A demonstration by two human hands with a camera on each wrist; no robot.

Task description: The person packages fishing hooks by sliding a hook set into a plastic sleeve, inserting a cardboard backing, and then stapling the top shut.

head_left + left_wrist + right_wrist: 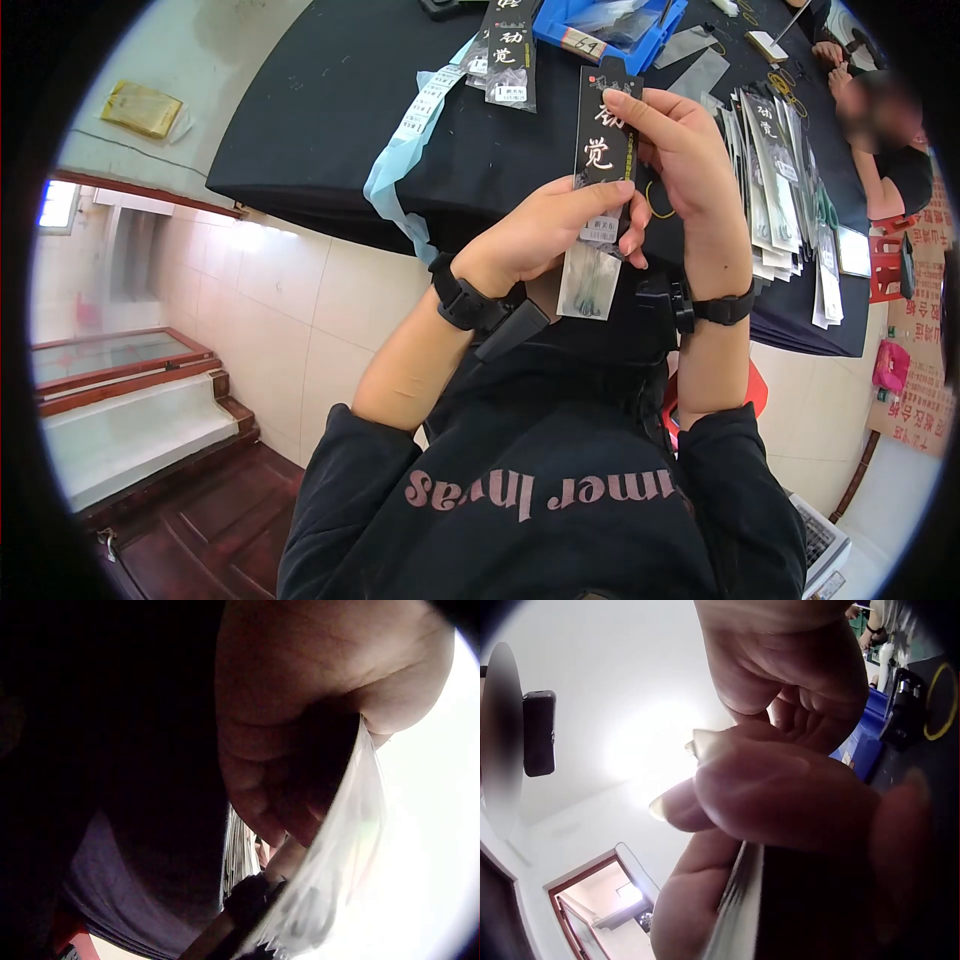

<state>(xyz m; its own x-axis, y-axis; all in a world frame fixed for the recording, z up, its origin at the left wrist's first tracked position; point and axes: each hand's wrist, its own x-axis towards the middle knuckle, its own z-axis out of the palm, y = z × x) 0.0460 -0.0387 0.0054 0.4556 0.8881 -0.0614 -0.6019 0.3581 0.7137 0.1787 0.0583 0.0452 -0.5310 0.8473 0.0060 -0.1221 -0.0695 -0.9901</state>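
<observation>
Both my hands hold a flat packet (592, 160) upright over the front edge of the table. It has a black card top with white lettering, a small white label, and a clear lower pouch (588, 285) with thin dark hook-like pieces in it. My left hand (540, 225) grips it from the left at mid-height, thumb across the front. My right hand (690, 150) pinches the upper right side, with the thumb near the top. In the left wrist view, the clear pouch (330, 862) hangs from the palm. Layered pale edges (742, 900) show under the fingers in the right wrist view.
A blue bin (640, 50) marked 64 stands at the back of the black table (310, 130). Similar packets (512, 60) and a pale blue strip (410, 150) lie left. A fanned stack of packets (770, 190) lies right. Another person (880, 160) sits beyond it.
</observation>
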